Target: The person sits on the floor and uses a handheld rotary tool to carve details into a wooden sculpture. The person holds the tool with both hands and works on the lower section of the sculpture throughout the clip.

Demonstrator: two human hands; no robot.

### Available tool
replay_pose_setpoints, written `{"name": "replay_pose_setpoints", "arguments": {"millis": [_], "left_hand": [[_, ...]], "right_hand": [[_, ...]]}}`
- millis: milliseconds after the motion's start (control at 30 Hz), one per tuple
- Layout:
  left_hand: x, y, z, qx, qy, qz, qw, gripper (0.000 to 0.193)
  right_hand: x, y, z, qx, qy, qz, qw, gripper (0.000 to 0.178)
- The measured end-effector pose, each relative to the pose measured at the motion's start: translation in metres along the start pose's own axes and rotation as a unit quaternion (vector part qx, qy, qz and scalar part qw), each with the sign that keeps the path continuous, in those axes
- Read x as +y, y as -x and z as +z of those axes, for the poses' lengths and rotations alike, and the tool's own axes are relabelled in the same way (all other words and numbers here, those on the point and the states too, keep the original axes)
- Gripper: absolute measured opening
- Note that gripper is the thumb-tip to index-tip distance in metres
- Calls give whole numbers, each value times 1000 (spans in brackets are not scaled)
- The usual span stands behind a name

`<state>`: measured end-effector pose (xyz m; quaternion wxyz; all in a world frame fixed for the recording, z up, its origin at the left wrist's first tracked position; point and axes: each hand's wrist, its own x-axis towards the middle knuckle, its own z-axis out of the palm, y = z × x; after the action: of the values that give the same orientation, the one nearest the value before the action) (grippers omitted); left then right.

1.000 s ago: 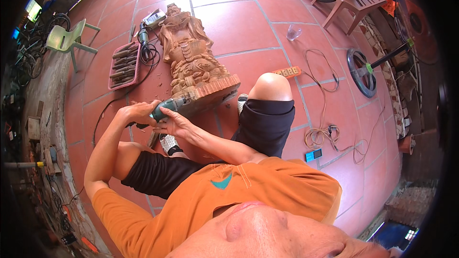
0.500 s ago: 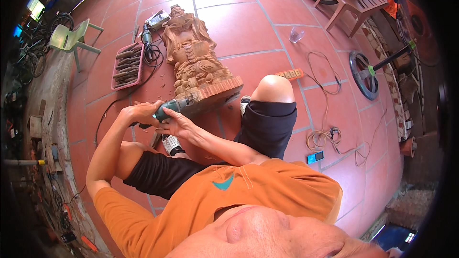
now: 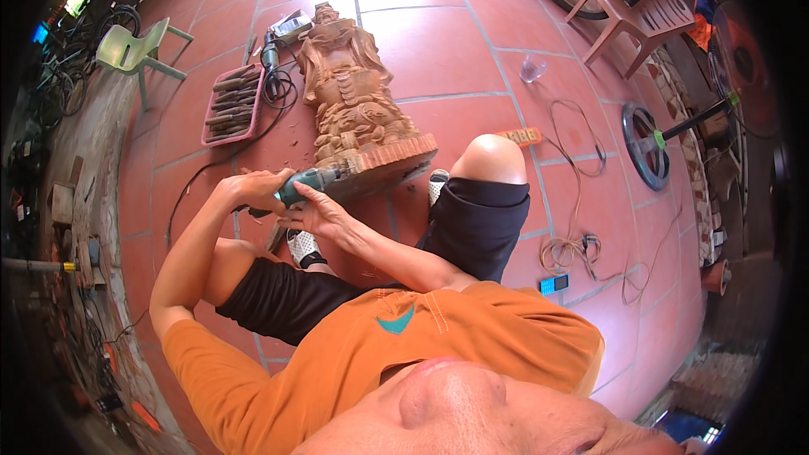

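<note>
Statue [image 3: 347,101] of carved brown wood lies on the red tiled floor [image 3: 438,55], upper centre of the frame, its head toward the top edge and its base [image 3: 396,154] toward the person. Its long axis runs nearly up and down the frame, the lower end leaning a little rightward. Both hands are clasped around one green power tool [image 3: 308,183], just left of that base: the left hand [image 3: 257,190] wraps the rear of the body from the left, while the right hand [image 3: 320,214] supports it from below, thumb against its side. From this shared grip the statue lies up and to the right. The tool points right and slightly up, across the statue's long axis, with its front end at the base's left corner; whether it touches the wood is too small to tell. Of the two, the right hand is nearer the base; the left sits farther out, toward the left of the frame. Left of the statue is a pink tray [image 3: 207,122] of long, dark hand tools [image 3: 234,101].
</note>
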<state>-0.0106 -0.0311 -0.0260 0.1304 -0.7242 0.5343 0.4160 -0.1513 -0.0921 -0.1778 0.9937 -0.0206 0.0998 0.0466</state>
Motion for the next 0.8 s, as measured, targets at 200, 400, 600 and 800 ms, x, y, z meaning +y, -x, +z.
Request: {"name": "replay_pose_setpoints", "arguments": {"millis": [200,400,600,800], "left_hand": [[-14,-8,9,42,-38,29,998,81],[-5,-3,2,-5,2,-6,1000,84],[-8,-4,4,3,9,2,1000,82],[0,-2,-2,-13,-4,-18,1000,81]], "right_hand": [[-1,-3,-2,-11,13,16,1000,48],[0,-4,-7,-8,6,16,1000,48],[1,-2,-1,1,-9,8,1000,35],[-1,-3,-6,-11,-6,21,1000,47]]}}
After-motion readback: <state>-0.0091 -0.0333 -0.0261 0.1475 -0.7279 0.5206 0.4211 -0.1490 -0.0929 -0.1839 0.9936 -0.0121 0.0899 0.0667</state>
